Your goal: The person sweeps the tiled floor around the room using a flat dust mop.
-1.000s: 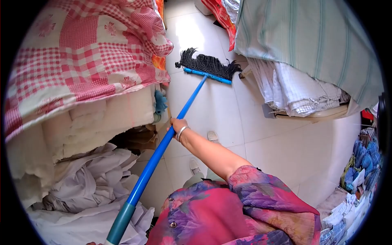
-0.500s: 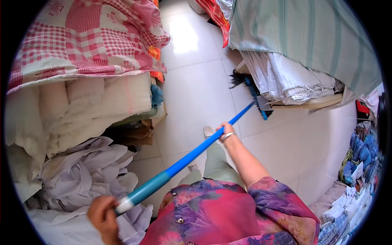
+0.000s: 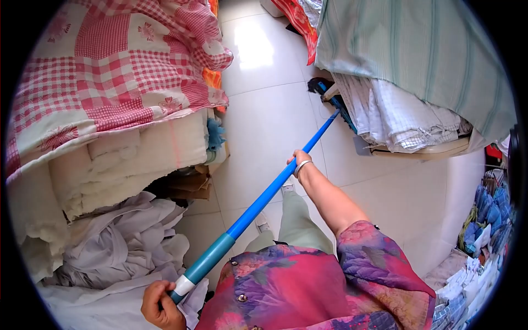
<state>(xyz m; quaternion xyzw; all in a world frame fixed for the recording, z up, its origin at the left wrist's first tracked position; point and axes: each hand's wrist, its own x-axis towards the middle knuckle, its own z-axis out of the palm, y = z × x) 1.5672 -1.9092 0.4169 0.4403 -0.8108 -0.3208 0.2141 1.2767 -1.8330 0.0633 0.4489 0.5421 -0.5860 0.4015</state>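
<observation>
A long-handled broom [image 3: 258, 204] slants across the view, its blue pole running into a teal grip with a white band. Around the thin blue part, my right hand [image 3: 299, 159] is closed, a bangle on the wrist. My left hand [image 3: 163, 306] is at the near end of the grip, fingers curled against the end beside the white band. The broom's head [image 3: 342, 110], blue with dark bristles, is on the floor at the edge of the low stand on the right, partly hidden by hanging white cloth.
Pale tiles [image 3: 264, 121] form the floor between two stacks. At left, a red checked cloth [image 3: 104, 71] covers thick cream padding [image 3: 137, 159], with crumpled white fabric [image 3: 121, 242] below. At right, a striped green sheet [image 3: 418, 60] lies over folded white cloth [image 3: 407, 118]. Blue fabric bundles [image 3: 489, 203] line the far right.
The broom head has moved forward, farther along the right-hand stand's edge. My right hand has gone slightly forward, my left hand toward the right and down, and the pole is steeper in view.
</observation>
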